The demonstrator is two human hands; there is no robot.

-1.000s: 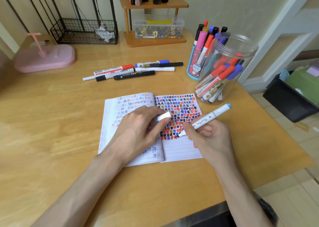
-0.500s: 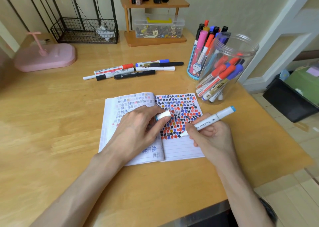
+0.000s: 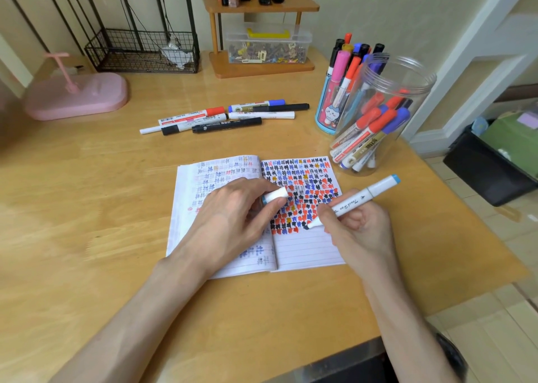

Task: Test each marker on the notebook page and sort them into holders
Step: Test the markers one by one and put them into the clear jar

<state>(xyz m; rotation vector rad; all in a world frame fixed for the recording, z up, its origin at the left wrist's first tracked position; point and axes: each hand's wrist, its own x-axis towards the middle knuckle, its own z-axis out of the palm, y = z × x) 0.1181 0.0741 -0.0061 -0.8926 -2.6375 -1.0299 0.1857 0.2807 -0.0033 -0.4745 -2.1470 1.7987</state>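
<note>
notebook (image 3: 305, 249) stays open mid-desk. your left hand (image 3: 233, 217) still pins the left page, fingers pinching the cap (image 3: 273, 195). right hand (image 3: 358, 225) grips the marker (image 3: 355, 199), tip on the page. new dark blot (image 3: 305, 227) there: ink likely works, sort it next.

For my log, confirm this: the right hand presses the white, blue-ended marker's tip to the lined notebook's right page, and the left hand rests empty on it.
Not empty: the head view shows the left hand pinching a white, blue-ended marker cap as it rests on the open lined notebook.
</note>
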